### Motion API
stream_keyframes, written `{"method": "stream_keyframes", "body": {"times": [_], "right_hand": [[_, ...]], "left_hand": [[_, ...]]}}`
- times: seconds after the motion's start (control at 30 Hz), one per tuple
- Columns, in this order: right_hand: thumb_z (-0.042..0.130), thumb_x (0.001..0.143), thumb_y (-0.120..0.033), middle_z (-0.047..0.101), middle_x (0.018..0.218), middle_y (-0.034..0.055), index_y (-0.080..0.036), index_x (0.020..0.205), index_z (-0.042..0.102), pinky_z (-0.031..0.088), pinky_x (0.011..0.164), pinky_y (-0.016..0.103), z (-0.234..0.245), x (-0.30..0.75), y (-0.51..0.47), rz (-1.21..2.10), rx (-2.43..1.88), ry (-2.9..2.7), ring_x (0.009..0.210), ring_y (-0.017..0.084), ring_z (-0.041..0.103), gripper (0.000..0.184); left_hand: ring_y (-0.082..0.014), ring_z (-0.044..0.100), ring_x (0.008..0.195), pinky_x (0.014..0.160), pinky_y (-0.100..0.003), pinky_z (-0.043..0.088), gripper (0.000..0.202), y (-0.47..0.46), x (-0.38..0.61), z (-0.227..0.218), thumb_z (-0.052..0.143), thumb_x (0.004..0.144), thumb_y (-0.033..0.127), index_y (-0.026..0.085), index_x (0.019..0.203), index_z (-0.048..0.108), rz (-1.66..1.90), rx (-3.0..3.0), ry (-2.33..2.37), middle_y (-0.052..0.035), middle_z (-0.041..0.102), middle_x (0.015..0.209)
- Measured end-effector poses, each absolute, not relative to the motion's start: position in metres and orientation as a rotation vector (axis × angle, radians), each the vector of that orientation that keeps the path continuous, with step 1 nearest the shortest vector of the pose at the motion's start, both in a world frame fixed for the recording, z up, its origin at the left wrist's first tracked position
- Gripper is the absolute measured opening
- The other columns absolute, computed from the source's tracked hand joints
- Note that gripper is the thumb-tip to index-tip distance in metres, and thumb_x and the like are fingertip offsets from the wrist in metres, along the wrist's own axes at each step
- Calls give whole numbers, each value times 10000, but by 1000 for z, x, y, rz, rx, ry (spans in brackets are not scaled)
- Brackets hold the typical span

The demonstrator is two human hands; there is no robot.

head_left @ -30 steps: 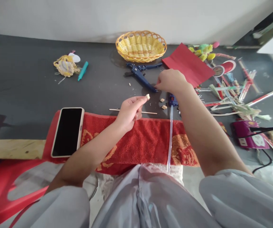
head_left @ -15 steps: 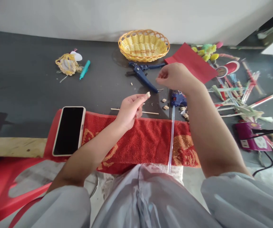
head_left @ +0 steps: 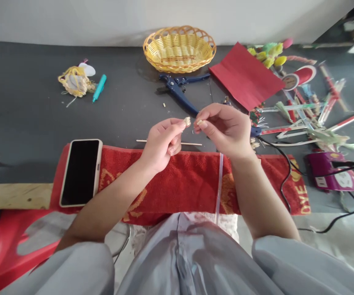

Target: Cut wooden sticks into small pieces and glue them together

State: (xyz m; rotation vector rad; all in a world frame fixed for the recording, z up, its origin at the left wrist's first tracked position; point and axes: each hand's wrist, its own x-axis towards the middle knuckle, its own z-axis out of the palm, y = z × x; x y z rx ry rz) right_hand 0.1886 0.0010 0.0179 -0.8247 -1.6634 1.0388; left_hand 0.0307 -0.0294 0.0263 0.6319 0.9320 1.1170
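Observation:
My left hand (head_left: 163, 141) pinches a small cluster of pale wooden stick pieces (head_left: 187, 121) between thumb and forefinger. Close by on its right, my right hand (head_left: 222, 127) is closed on a short pale stick piece (head_left: 199, 122), with a small gap between the two. Beneath the hands a thin wooden stick (head_left: 192, 144) lies along the towel's upper edge. The blue cutter (head_left: 179, 93) rests beyond them, one handle end partly behind my right hand. That hand hides most of a glue gun, but its clear glue stick (head_left: 219, 180) shows below.
A red towel (head_left: 177, 184) lines the front edge, a phone (head_left: 81, 172) on its left. Behind are a wicker basket (head_left: 179, 69) and red paper (head_left: 246, 78). Straws, a thread spool (head_left: 300, 78) and a purple device (head_left: 327, 172) with black cable crowd the right.
My right hand has come down from above the glue gun to beside my left hand, a short stick piece now visible in its fingers. The view has shifted slightly.

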Motion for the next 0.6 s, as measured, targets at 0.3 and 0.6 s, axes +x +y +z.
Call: {"method": "stream_keyframes", "body": {"times": [0.3, 0.6], "right_hand": [[710, 737, -542, 564, 690, -11, -252, 722, 581, 505, 548, 287, 10, 188, 3, 1019, -876, -1456, 578, 112, 538, 318], [657, 718, -606, 498, 603, -42, -259, 706, 505, 481, 457, 252, 10, 188, 7, 1229, -941, -1312, 497, 96, 491, 378]], "left_hand": [[5, 247, 312, 355, -152, 196, 127, -29, 33, 28, 602, 788, 220, 168, 673, 596, 1067, 631, 986, 103, 339, 421], [4, 238, 311, 361, -157, 195, 147, -27, 35, 30, 619, 790, 221, 172, 655, 586, 1042, 612, 1059, 104, 326, 412]]}}
